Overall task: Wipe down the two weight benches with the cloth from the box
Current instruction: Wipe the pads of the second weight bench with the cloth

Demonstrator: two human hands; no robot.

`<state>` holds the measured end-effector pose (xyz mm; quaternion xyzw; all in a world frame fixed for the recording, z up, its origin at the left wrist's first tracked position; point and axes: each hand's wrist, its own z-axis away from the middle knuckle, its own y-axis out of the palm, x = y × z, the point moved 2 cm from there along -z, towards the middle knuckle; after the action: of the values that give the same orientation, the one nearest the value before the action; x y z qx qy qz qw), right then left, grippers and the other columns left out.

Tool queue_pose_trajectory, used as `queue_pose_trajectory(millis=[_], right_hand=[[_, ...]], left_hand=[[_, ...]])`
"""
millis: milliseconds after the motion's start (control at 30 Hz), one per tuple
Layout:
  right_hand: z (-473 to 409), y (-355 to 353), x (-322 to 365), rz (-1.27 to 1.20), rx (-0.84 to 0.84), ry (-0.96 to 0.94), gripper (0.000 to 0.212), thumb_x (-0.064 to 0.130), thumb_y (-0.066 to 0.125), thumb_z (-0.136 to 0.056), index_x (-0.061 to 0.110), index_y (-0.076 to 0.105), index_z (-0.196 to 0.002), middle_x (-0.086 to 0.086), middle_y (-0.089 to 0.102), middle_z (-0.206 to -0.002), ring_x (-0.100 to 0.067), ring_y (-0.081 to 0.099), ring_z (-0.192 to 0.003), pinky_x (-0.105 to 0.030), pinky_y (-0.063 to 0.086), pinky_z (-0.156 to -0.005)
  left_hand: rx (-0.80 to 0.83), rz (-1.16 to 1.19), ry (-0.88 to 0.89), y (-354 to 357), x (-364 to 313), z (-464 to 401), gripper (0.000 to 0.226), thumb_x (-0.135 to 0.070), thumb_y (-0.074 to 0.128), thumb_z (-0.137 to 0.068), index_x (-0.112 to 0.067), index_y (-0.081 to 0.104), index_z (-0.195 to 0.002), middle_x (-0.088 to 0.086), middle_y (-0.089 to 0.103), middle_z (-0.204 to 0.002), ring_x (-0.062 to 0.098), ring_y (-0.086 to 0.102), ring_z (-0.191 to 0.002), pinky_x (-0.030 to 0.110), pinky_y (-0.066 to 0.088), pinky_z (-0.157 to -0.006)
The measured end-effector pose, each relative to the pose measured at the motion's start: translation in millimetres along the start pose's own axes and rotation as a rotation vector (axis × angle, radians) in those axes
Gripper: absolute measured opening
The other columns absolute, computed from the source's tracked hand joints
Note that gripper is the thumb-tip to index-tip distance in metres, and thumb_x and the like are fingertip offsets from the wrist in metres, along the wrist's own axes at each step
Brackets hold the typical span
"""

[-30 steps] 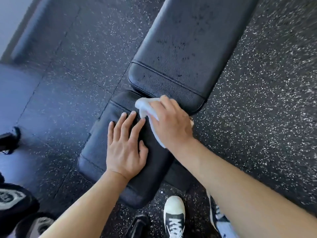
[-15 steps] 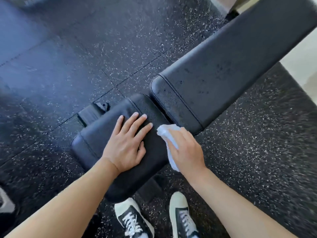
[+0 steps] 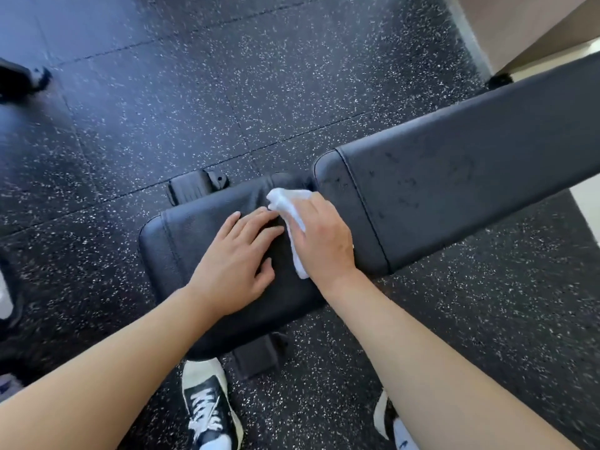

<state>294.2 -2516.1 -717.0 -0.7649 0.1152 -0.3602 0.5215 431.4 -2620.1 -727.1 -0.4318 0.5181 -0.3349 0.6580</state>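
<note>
— What sort of place?
— A gym. Black rubber floor tiles flecked white, seams showing.
— Anything else?
— A padded black weight bench, seat pad and long back pad on a metal frame; pale wall at the far corner.

There were two bare hands, left and right, one white cloth, one black bench with two pads, and two sneakers.
</note>
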Motion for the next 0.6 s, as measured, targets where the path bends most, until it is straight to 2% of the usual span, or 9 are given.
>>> queue_pose_trajectory(millis=[100, 167, 233, 333, 400, 467, 600], right_hand=[[54.6, -37.4, -19.2, -0.068, 0.062, -0.143, 0.019, 0.015, 0.068, -0.090, 0.023, 0.063, -0.107, 0.003, 0.061, -0.094, -0.021, 0.061, -0.076, -0.032, 0.053, -0.058], [80.4, -60.4, -40.9, -0.058, 0.160, -0.224, 0.021, 0.014, 0.068, -0.092, 0.028, 0.066, -0.107, 0.009, 0.054, -0.091, -0.016, 0.054, -0.071, -0.028, 0.051, -0.059], [92.7, -80.9, -66.2, -0.048, 0.213, -0.186, 0.014, 0.021, 0.068, -0.096, 0.024, 0.071, -0.109, 0.008, 0.048, -0.085, -0.016, 0.048, -0.070, -0.032, 0.049, -0.058], [79.6, -96.8, -94.6, -0.093, 0.167, -0.081, 0.020, 0.035, 0.062, -0.099, 0.021, 0.065, -0.114, 0.007, 0.053, -0.091, -0.018, 0.053, -0.079, -0.030, 0.046, -0.067], [62.0, -89.1, -106.6, -0.078, 0.137, -0.142, 0.016, 0.030, 0.065, -0.099, 0.017, 0.066, -0.109, 0.006, 0.053, -0.090, -0.020, 0.051, -0.078, -0.028, 0.045, -0.067], [43.7, -69.2, -111.6, -0.009, 0.131, -0.201, 0.011, 0.025, 0.071, -0.096, 0.015, 0.071, -0.100, 0.002, 0.054, -0.085, -0.022, 0.051, -0.073, -0.033, 0.048, -0.063], [-3.2, -31.8, -103.1, 0.067, -0.003, -0.198, 0.012, 0.026, 0.076, -0.090, 0.015, 0.073, -0.088, -0.003, 0.058, -0.078, -0.025, 0.057, -0.070, -0.036, 0.047, -0.055]], left_hand=[[-0.123, 0.106, -0.142, 0.0, -20.3, -3.1, 0.036, -0.009, 0.057, -0.082, -0.009, 0.069, -0.115, 0.015, 0.057, -0.141, 0.039, 0.054, -0.130, 0.055, 0.040, -0.115], [-0.168, 0.100, -0.204, 0.8, -31.5, -16.0, 0.036, -0.008, 0.057, -0.081, -0.008, 0.069, -0.115, 0.016, 0.057, -0.139, 0.039, 0.053, -0.129, 0.056, 0.041, -0.113], [-0.211, 0.076, -0.257, 1.7, -38.6, -40.4, 0.039, -0.005, 0.062, -0.082, -0.008, 0.066, -0.120, 0.016, 0.056, -0.140, 0.040, 0.051, -0.131, 0.060, 0.039, -0.113], [-0.312, 0.095, -0.470, 7.3, -47.1, -81.5, 0.040, -0.009, 0.064, -0.086, -0.010, 0.063, -0.126, 0.012, 0.056, -0.139, 0.038, 0.049, -0.132, 0.058, 0.033, -0.118], [-0.385, 0.072, -0.610, 19.2, -52.4, -97.3, 0.038, -0.013, 0.058, -0.089, -0.011, 0.062, -0.126, 0.011, 0.056, -0.138, 0.036, 0.049, -0.130, 0.056, 0.029, -0.122], [-0.433, -0.002, -0.645, 30.7, -54.9, -100.6, 0.038, -0.014, 0.055, -0.089, -0.012, 0.061, -0.126, 0.011, 0.055, -0.136, 0.037, 0.048, -0.127, 0.056, 0.027, -0.123], [-0.458, -0.031, -0.625, 37.6, -51.6, -102.0, 0.040, -0.017, 0.051, -0.086, -0.012, 0.060, -0.125, 0.012, 0.055, -0.134, 0.039, 0.049, -0.126, 0.058, 0.029, -0.121]])
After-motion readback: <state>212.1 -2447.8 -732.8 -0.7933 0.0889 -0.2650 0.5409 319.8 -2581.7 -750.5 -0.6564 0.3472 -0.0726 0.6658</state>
